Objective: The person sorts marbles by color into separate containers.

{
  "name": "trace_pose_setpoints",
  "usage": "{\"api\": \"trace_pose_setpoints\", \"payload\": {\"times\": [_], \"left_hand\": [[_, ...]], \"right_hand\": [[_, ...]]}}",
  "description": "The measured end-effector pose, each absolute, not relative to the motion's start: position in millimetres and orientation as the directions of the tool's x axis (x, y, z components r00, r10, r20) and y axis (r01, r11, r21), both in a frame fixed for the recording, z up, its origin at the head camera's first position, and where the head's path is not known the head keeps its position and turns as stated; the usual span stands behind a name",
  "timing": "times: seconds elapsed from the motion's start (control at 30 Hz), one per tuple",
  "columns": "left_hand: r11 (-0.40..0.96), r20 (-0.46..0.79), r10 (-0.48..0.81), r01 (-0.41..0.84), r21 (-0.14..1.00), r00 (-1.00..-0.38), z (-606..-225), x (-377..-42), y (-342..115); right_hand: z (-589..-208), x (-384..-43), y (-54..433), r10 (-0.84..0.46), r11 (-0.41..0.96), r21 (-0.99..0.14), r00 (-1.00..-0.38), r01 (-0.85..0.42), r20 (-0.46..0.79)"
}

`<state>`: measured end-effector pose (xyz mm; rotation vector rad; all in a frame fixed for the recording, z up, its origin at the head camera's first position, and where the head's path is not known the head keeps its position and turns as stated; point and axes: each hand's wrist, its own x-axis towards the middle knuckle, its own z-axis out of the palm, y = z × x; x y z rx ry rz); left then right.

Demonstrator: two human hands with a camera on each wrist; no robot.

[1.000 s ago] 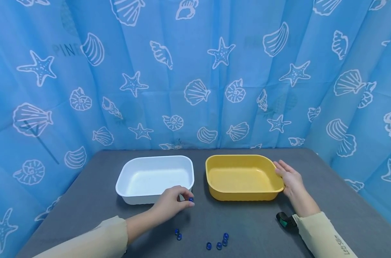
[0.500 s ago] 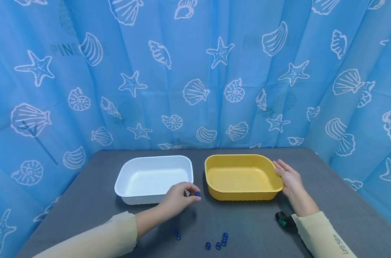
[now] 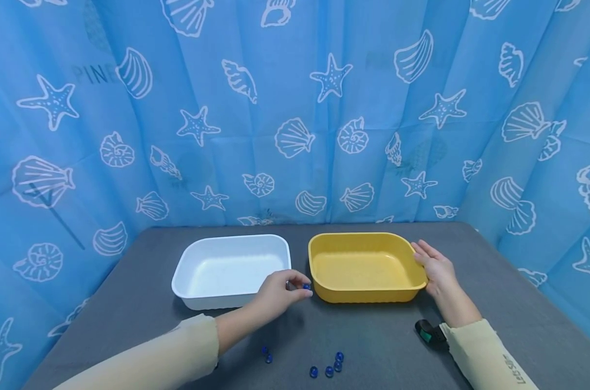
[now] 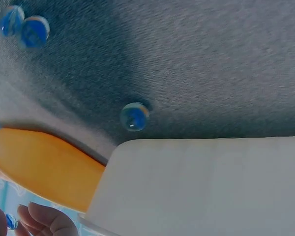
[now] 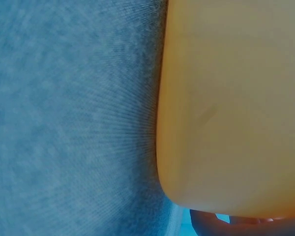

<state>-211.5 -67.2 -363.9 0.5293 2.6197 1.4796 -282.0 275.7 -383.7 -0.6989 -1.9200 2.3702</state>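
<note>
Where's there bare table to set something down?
Bare: left of the white tub; between the yellow tub and four blue glass marbles; right of the right hand. Crowded: front of the gap between tubs, where the left hand pinches another marble.

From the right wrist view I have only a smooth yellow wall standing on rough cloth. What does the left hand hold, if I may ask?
Observer: The left hand pinches a small round blue glass marble.

Operator: Thank you. Near which object is this hand?

Observer: It is at the front right corner of a white rectangular plastic tub.

Operator: I understand. And are there other marbles?

Observer: Yes, the head view shows six more blue marbles on the grey cloth, nearer to the person than the tub.
</note>
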Motion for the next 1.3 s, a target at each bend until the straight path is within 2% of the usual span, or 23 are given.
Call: {"api": "trace_pose_setpoints", "payload": {"times": [0.33, 0.73, 1.3], "left_hand": [[0.426, 0.073, 0.331, 0.218, 0.878, -0.941, -360.0, -221.2, -51.9], [0.492, 0.079, 0.271, 0.209, 0.845, -0.959, -356.1, -241.7, -24.0], [0.369, 0.074, 0.27, 0.174, 0.913, -0.96, -357.7, -253.2, 4.5]], "right_hand": [[-381.9, -280.7, 274.2, 0.292, -0.236, -0.936, -0.9, 0.26, -0.324], [-381.2, -279.5, 274.5, 0.291, -0.231, -0.936, -0.899, 0.267, -0.328], [-380.2, -277.3, 272.0, 0.288, -0.227, -0.936, -0.9, 0.268, -0.327]]}}
